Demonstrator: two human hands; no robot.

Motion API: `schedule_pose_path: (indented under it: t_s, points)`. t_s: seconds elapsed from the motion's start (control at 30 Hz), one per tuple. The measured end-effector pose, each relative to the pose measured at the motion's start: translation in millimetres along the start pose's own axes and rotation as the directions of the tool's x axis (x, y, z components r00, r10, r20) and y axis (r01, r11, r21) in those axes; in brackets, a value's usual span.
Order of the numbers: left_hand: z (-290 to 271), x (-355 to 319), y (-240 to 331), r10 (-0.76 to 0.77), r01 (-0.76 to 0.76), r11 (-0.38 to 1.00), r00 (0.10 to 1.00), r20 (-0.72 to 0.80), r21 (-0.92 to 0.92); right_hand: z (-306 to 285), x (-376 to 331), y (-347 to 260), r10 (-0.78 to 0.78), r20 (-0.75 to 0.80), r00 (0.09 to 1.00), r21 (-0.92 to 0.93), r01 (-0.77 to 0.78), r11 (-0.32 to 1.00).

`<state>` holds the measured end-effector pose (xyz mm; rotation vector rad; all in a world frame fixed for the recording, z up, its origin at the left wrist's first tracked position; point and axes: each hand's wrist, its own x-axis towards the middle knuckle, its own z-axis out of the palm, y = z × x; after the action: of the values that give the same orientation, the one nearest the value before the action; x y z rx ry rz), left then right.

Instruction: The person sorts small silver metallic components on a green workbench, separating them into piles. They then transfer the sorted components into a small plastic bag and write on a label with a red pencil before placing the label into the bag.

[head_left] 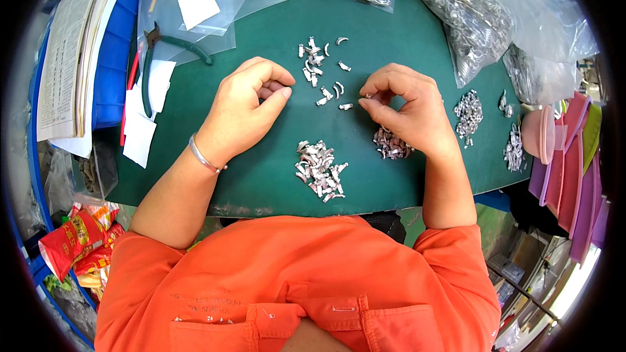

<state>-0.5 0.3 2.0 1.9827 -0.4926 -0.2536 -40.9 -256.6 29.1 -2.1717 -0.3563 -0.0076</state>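
My left hand (251, 104) is over the green tabletop, its fingers curled and thumb close to the index finger. Whatever it may hold is hidden. Between the thumb and index finger of my right hand (411, 101), a tiny metal piece (368, 96) is pinched. Small curved silvery metal pieces (314, 62) are scattered between and beyond my hands. Nearer to me lies a heap of similar silvery pieces (321, 169). Partly under my right hand sits a darker, brownish heap of small metal pieces (391, 145).
Small metal parts form further piles (468, 116) at the right. Clear plastic bags of metal parts (466, 13) lie at the far right. Green-handled pliers (151, 58), papers (139, 132) and a blue bin (116, 52) are at left. Pink and purple plastic trays (574, 156) stand beyond the right edge.
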Motion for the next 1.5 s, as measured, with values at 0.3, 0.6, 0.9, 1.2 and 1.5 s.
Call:
schedule_pose_path:
  t_s: [0.3,0.6,0.9,1.2,1.5]
  points:
    - [0,0,0,0.000,0.000,1.000,1.000,0.006,-0.001,-8,-1,-1,-0.062,-0.018,0.998,-0.020,0.061,0.998]
    - [2,1,-4,-0.022,0.022,0.997,1.000,0.009,-0.071,-57,-15,11,0.006,0.359,0.933,-0.081,0.024,0.996]
    - [0,1,-1,-0.033,0.034,0.999,0.999,0.019,-0.026,-37,-7,6,-0.072,0.198,0.978,-0.099,0.093,0.991]
    - [0,0,2,-0.025,0.025,1.000,1.000,-0.002,-0.005,12,3,6,-0.181,0.144,0.973,-0.249,0.213,0.945]
    - [-1,0,-1,-0.046,0.046,0.999,0.999,0.019,0.002,-36,-4,15,-0.034,-0.108,0.994,-0.232,0.008,0.973]
